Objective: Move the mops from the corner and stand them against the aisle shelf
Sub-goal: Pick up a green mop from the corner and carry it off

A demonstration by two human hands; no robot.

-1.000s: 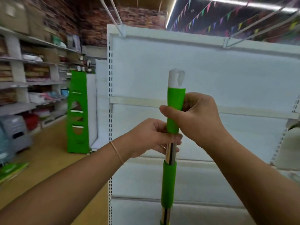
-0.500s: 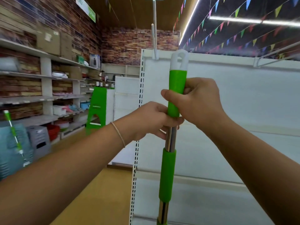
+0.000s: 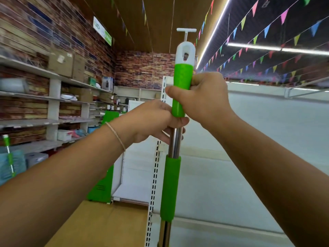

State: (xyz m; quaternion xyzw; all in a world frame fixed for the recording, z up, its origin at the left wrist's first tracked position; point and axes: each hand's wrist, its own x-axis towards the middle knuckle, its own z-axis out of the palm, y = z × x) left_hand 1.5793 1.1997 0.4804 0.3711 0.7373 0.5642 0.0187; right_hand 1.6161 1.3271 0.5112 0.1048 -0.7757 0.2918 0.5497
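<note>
Mop handle, a chrome metal pole with green plastic grip sleeves and a white hanging cap (image 3: pixel 178 97), stands near-upright at frame centre, in front of the white perforated upright of the aisle shelf (image 3: pixel 154 175); its head is out of view below. From the left: a second green-and-white mop handle (image 3: pixel 8 154) leans at the far left edge before the grey wall shelving stocked with boxes and packets (image 3: pixel 53 97). A green display stand (image 3: pixel 105 175) sits on the tan floor (image 3: pixel 99 225) beyond the left forearm. The left forearm rises diagonally from the lower left, a thin cord bracelet (image 3: pixel 115 136) at the wrist. The left hand (image 3: pixel 151 120) wraps its fingers round the bare chrome section, just below the upper green sleeve. The right hand (image 3: pixel 204 98) sits directly above, touching the left, with its thumb laid across the front of the upper sleeve and its fingers curled behind, clamped on it. The right forearm descends to the lower right, across the white back panel of the aisle shelf (image 3: pixel 267 139). Coloured pennant bunting (image 3: pixel 267 31) hangs overhead at right.
</note>
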